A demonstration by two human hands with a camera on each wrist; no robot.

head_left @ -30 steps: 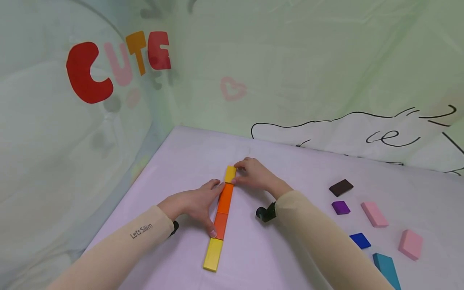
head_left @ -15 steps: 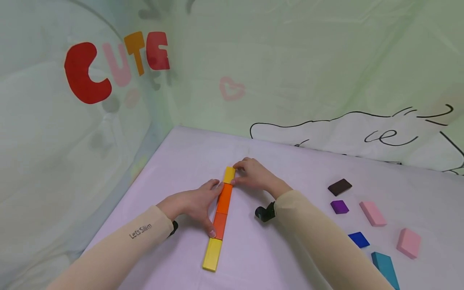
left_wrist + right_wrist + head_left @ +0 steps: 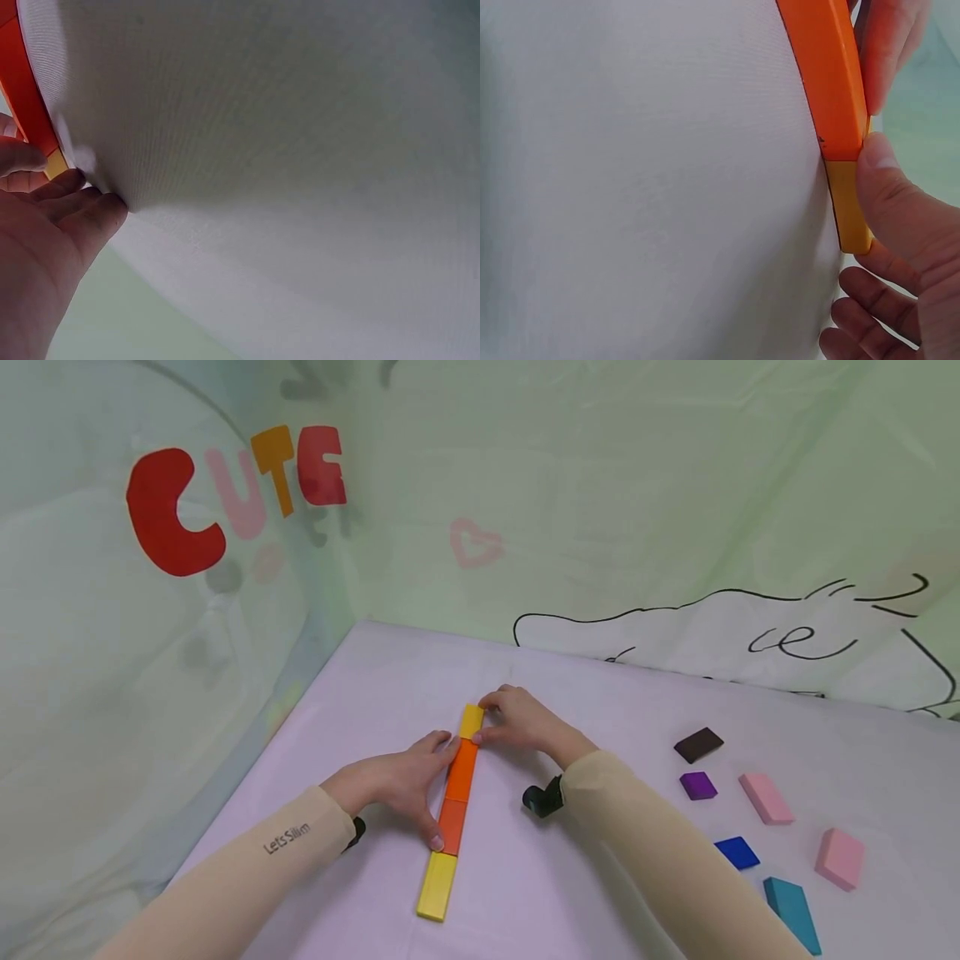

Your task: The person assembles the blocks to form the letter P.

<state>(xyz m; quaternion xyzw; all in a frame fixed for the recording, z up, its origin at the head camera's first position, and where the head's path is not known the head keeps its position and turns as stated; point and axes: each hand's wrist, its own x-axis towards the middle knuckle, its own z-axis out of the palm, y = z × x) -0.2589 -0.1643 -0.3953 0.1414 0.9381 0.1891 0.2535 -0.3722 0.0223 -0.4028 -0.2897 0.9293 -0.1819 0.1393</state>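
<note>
A straight row of flat blocks lies on the table in the head view: a yellow block (image 3: 471, 722) at the far end, an orange block (image 3: 462, 770), a red-orange block (image 3: 452, 827), and a pale yellow block (image 3: 437, 887) nearest me. My left hand (image 3: 401, 785) rests along the row's left side, fingers extended near the far orange joint and thumb against the red-orange block. With thumb and index finger, my right hand (image 3: 521, 722) pinches the far yellow block; in the right wrist view the thumb presses that yellow block's (image 3: 847, 210) side.
Loose blocks lie to the right: dark brown (image 3: 698, 745), purple (image 3: 698, 785), pink (image 3: 766, 799), a second pink one (image 3: 840, 858), blue (image 3: 738, 852) and teal (image 3: 792, 914). A draped wall with a pink heart (image 3: 477, 543) rises behind the table.
The whole head view has shifted slightly, so everything sits a little further left. Both hands keep the same hold on the row, with no clear movement of the blocks.
</note>
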